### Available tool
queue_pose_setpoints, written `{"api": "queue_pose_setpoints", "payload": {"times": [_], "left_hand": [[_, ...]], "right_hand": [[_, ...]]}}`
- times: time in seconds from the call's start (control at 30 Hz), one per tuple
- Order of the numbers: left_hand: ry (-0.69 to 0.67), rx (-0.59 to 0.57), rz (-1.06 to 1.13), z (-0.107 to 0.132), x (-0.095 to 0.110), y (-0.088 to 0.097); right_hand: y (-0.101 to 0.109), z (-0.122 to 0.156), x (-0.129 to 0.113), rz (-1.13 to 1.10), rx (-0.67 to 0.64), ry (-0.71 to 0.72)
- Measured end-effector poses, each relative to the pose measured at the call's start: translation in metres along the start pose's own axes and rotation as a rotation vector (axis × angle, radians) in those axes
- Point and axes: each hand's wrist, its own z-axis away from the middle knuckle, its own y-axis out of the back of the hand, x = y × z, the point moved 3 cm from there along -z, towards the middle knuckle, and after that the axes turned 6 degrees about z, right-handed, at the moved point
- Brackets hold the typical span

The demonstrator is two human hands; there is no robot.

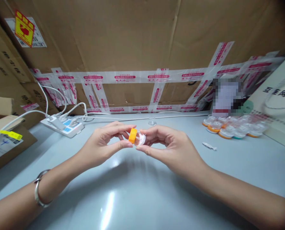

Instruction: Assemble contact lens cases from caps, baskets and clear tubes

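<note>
Close together over the grey table, my two hands meet at one small round container. Thumb and fingers of my left hand pinch its ribbed orange part, which is turned on its side. My right hand is closed on the clear part with white inside, facing the orange one. Whether the two parts are joined or slightly apart I cannot tell. Just behind the right fingers, a small clear disc lies on the table.
At right stand several clear-topped containers with orange or teal bases. A small white plastic piece lies before them. A white power strip with cables sits at left, beside an opened carton. A large taped cardboard box walls the back.
</note>
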Motion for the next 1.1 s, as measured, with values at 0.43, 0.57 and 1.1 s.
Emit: {"api": "queue_pose_setpoints", "payload": {"times": [0.43,0.57,1.1], "left_hand": [[0.037,-0.002,0.058,-0.0013,-0.0023,-0.004],[0.026,0.004,0.035,-0.0004,-0.0027,-0.0044],[0.014,0.054,-0.127,-0.0001,0.0025,-0.0066]], "right_hand": [[-0.0006,-0.0008,0.001,0.044,-0.016,0.009],[-0.0016,-0.001,0.0022,0.054,-0.027,0.005],[-0.0008,0.0002,0.0007,0.111,-0.004,0.062]]}}
